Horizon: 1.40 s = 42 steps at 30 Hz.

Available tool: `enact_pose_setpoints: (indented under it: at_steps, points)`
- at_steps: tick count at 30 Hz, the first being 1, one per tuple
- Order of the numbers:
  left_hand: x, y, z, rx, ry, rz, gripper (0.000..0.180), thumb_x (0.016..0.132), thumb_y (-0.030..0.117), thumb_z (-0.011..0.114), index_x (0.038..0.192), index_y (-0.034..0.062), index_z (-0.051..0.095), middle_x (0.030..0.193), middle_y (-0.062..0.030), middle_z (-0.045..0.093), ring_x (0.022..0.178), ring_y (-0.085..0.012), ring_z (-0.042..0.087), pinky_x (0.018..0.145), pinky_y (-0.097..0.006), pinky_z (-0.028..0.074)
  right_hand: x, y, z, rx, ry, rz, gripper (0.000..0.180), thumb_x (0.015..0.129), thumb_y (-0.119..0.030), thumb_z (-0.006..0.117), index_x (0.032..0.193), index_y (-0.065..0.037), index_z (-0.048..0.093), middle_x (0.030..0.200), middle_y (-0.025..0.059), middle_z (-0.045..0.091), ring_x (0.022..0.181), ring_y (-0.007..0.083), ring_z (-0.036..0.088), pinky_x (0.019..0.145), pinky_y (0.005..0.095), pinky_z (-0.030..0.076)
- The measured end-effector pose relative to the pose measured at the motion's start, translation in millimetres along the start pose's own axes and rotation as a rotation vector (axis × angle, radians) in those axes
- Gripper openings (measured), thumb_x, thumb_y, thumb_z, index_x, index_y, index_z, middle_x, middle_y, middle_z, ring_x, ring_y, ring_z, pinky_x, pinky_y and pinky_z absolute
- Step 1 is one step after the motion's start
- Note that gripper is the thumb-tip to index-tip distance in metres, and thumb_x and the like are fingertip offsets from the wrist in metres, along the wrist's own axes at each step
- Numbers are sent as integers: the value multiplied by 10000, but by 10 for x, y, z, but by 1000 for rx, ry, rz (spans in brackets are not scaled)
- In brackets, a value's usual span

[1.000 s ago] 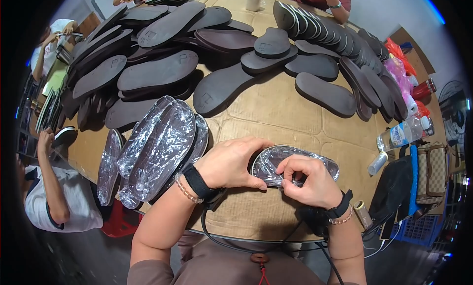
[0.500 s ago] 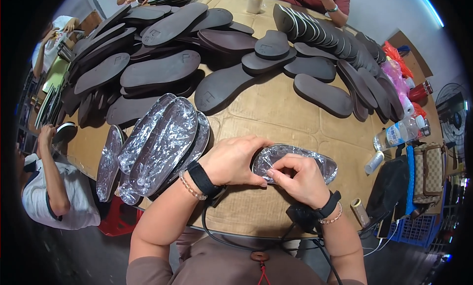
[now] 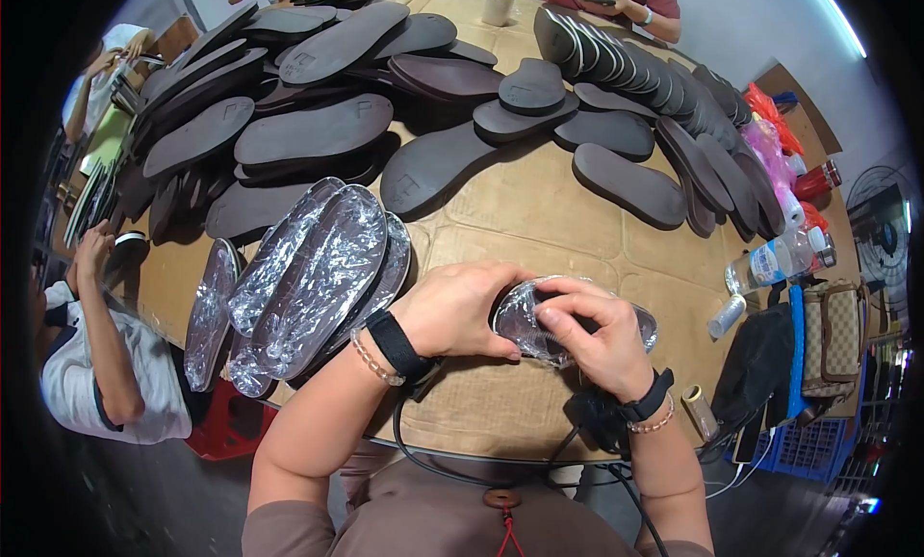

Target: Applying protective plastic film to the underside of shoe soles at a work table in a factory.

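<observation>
A dark shoe sole wrapped in clear plastic film (image 3: 520,328) lies on the cardboard-covered table in front of me. My left hand (image 3: 469,311) grips its left end, thumb on the near edge and fingers round the far edge. Above the sole, my right hand (image 3: 602,336) has thumb and forefinger pinched together on what looks like a strand of the film; the fingers partly cover the sole's right half. Left of my left wrist, several film-wrapped soles (image 3: 322,287) lie in an overlapping stack.
Bare dark soles (image 3: 313,130) are heaped at the far left, with a row of soles (image 3: 616,71) at the far right. A water bottle (image 3: 780,259), black bag (image 3: 756,369) and film roll (image 3: 700,413) lie right. Co-workers sit left (image 3: 115,384) and opposite (image 3: 654,6).
My right hand has shifted slightly right, its pinched fingers lifting a little off the film's surface. My left hand keeps its place. The person opposite now holds a sole in view.
</observation>
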<state>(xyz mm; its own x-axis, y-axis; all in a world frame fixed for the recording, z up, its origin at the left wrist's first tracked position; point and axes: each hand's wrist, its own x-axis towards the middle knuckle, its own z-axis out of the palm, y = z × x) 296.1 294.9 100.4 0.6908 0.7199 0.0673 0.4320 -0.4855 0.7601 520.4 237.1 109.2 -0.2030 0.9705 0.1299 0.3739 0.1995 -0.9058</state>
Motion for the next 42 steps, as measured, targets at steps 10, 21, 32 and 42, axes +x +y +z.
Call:
enact_pose_setpoints:
  at_steps: [10,21,32,42]
  points:
    - [5,79,9,48,-26,-67,787,628,287,955,1294,20,634,1142,-188,723,1065,-353,705,928,-420,568,36,79,27,58,45,28,75,862,-30,776,873,30,734,945,91,750,830,149,704,777,273,554]
    - [-2,48,18,40,-14,-49,757,638,314,943,1272,25,647,1127,-186,734,1042,-361,712,907,-422,572,34,54,-158,123,-196,222,176,911,-143,757,850,21,735,783,48,725,715,76,636,653,262,513]
    - [-8,76,53,47,-14,-39,741,652,284,932,1288,38,640,1104,-177,735,1028,-350,713,895,-427,572,9,19,37,18,28,31,129,843,-70,830,858,26,745,894,95,751,777,136,687,723,275,545]
    - [-27,119,-55,50,-90,-83,804,680,305,942,1370,64,605,1204,-145,645,1072,-331,687,920,-400,571,11,73,-17,143,-6,56,144,822,-56,838,939,7,782,1059,144,775,1002,200,729,902,318,557]
